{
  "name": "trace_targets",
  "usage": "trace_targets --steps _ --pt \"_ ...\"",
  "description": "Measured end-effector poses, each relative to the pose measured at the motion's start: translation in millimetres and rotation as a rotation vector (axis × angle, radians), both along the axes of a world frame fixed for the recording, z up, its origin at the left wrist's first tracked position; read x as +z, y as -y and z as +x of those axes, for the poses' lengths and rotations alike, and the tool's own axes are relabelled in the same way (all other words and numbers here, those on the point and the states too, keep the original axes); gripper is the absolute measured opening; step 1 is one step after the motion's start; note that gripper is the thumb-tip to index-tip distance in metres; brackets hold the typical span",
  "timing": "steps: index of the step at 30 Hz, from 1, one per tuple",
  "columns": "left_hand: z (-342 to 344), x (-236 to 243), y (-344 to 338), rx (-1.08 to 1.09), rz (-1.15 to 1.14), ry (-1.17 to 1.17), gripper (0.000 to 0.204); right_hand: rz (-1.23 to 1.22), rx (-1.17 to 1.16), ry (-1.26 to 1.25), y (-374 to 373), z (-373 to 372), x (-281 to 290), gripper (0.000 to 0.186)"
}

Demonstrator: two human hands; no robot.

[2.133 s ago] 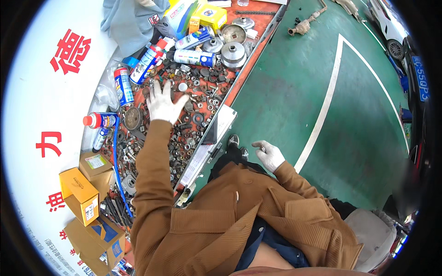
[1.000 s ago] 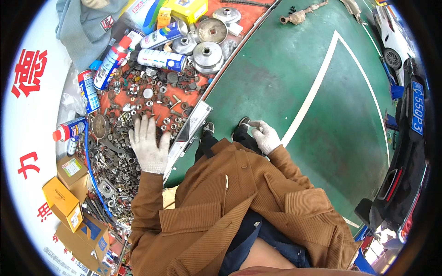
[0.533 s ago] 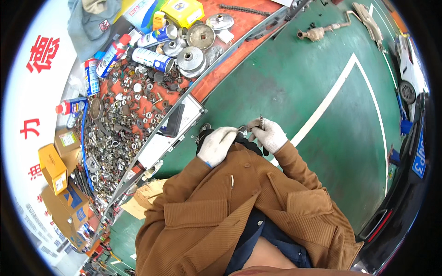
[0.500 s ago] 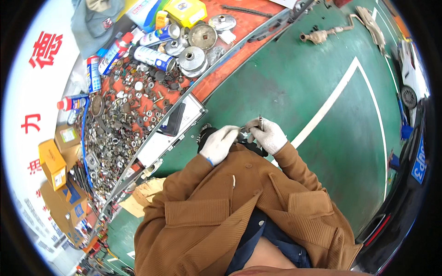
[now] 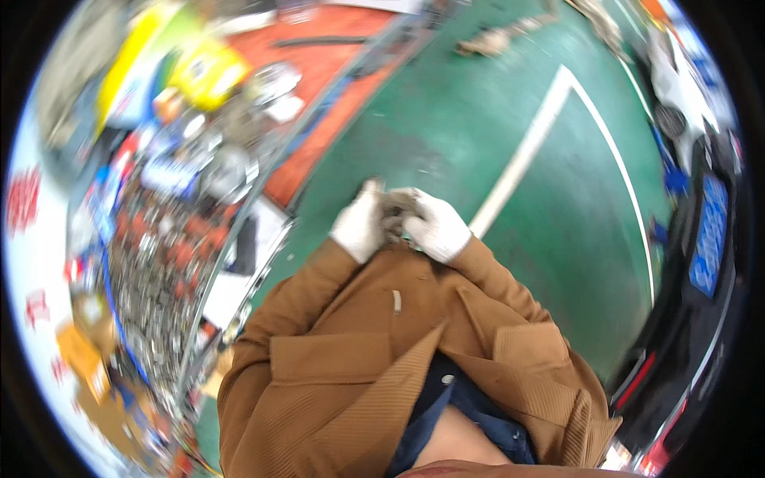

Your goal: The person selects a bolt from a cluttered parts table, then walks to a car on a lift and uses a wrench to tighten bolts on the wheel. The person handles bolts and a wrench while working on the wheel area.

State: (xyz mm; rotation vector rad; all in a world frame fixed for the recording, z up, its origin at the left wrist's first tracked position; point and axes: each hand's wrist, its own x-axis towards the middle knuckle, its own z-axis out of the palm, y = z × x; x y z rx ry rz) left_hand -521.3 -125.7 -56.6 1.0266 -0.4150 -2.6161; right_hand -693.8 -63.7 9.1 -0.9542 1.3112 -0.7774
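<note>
Both my hands wear white work gloves with greyed fingers and meet in front of my brown corduroy coat (image 5: 335, 358). My left hand (image 5: 360, 225) has its fingers curled in toward the other hand. My right hand (image 5: 437, 228) is closed too, its fingertips pressed against the left ones. Between them shows a blurred dark grey patch, with a small greenish spot beside the right fingers. Whatever they hold is hidden by the fingers and smeared by motion.
On the left, a red-topped workbench (image 5: 331, 49) carries heaps of small metal parts (image 5: 151, 279), spray cans (image 5: 170, 177) and a yellow package (image 5: 209, 70). An exhaust pipe (image 5: 490, 41) lies on the green floor (image 5: 574, 207). A black car (image 5: 677, 342) stands at right.
The view has turned, blurring the bench. My hands have drawn closer together. The thin dark piece that stuck up from my right hand no longer shows.
</note>
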Motion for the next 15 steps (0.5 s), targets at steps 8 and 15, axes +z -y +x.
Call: trace_targets --steps 8,15 --pt "-126 -5 89 -0.222 0.107 -0.263 0.065 0.066 -0.485 0.13 33 -109 7 0.055" --pt "-232 1 127 -0.279 -0.124 -0.153 0.043 0.019 -0.661 0.177 65 -201 -11 0.037"
